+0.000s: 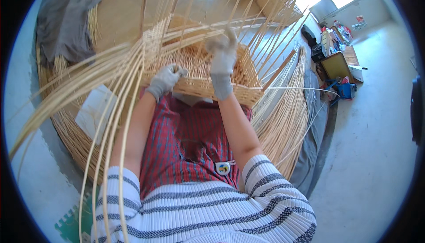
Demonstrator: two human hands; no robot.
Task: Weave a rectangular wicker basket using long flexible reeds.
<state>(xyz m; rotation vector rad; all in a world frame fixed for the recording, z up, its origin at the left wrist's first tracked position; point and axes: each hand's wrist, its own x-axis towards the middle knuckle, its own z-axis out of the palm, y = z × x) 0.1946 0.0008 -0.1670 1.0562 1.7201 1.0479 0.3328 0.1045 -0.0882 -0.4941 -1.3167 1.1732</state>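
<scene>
A woven basket (199,85) is sitting in front of the person's lap, its near wall facing the red checked apron (177,141). The gloved left hand (166,80) is resting at the basket's near rim, left of its middle, with its fingers bending inward; I cannot tell whether it is gripping the rim or a strand. The gloved right hand (221,56) is hovering over the basket, right of its middle; its fingers are blurring, so I cannot tell how far it is opening or whether it is holding anything. Long pale strands (77,80) are fanning out from the basket's left side, some hanging toward the striped top (195,207). A brown stake (279,69) is leaning outward at the basket's right corner. A sheaf of reeds (287,114) is lying right of the basket, and grey cloth (66,26) is draping beyond its left side.
</scene>
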